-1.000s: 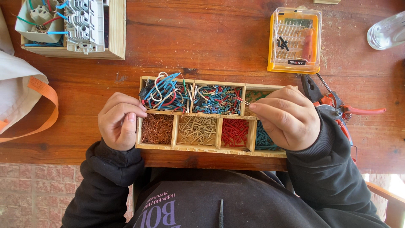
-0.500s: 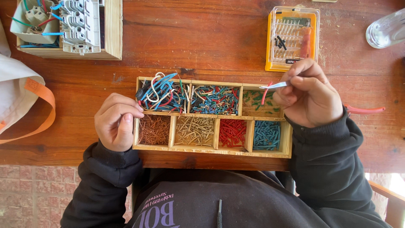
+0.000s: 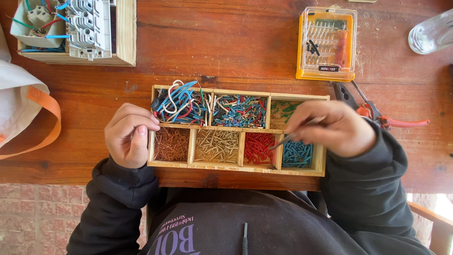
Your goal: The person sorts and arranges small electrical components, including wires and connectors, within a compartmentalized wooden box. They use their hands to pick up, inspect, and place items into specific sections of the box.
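Sorting wire offcuts: right hand (image 3: pixel 332 127) pinching tweezers (image 3: pixel 289 138) over the red bits (image 3: pixel 258 147), left hand (image 3: pixel 130 135) curled shut, steadying the wooden tray (image 3: pixel 236 166); next likely needing a careful tip placement.

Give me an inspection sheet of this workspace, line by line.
Surface: reddish wooden table, scuffed.
Job's things: wooden compartment tray of sorted wire offcuts; red pieces, blue pieces, copper strands.
Clutter: orange screwdriver bit case, red-handled pliers, clear bottle, white bag with orange strap.
Grips: left hand curled at the tray's left edge; right hand holds thin tweezers over the red compartment.
Cables: mixed wire loops in the top-left compartment; wired electrical blocks in a wooden box.
Surroundings: brick floor.
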